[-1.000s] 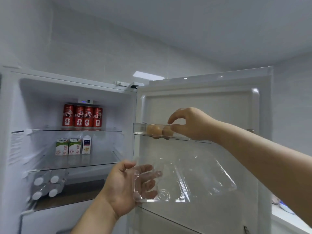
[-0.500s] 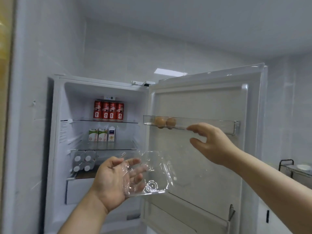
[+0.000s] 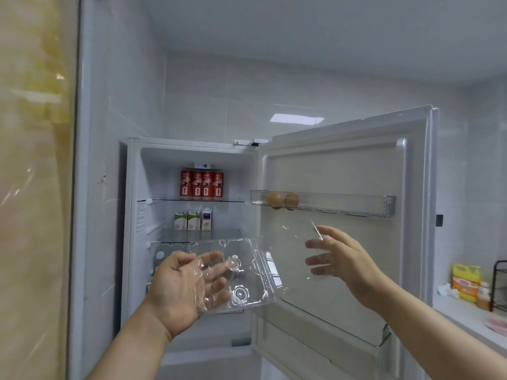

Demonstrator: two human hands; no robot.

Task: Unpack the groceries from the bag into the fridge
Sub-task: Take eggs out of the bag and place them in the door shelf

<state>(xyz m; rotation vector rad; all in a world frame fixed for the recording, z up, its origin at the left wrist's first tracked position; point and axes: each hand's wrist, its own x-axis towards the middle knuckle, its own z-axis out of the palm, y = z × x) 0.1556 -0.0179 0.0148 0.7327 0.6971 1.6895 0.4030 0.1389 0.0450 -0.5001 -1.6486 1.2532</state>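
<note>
The fridge stands open. My left hand [image 3: 178, 292] holds an empty clear plastic egg carton [image 3: 247, 272] in front of it, fingers under the tray and thumb at its near rim. The carton's lid hangs open to the right. My right hand [image 3: 345, 259] is at that lid with straight fingers, which show through the plastic. Two brown eggs [image 3: 275, 199] lie at the left end of the clear door shelf [image 3: 356, 205], above both hands.
Several red cans [image 3: 201, 185] line the top fridge shelf, with three small cartons [image 3: 192, 220] on the shelf below. The open door [image 3: 343, 171] is on the right. A counter at far right bears a yellow bottle [image 3: 465, 282] and a black rack [image 3: 499, 286]. A marbled wall [image 3: 33, 187] is on the left.
My right hand let go of the eggs in the door shelf and dropped to the carton's lid. The view pulled back from the fridge, and my left hand kept the carton.
</note>
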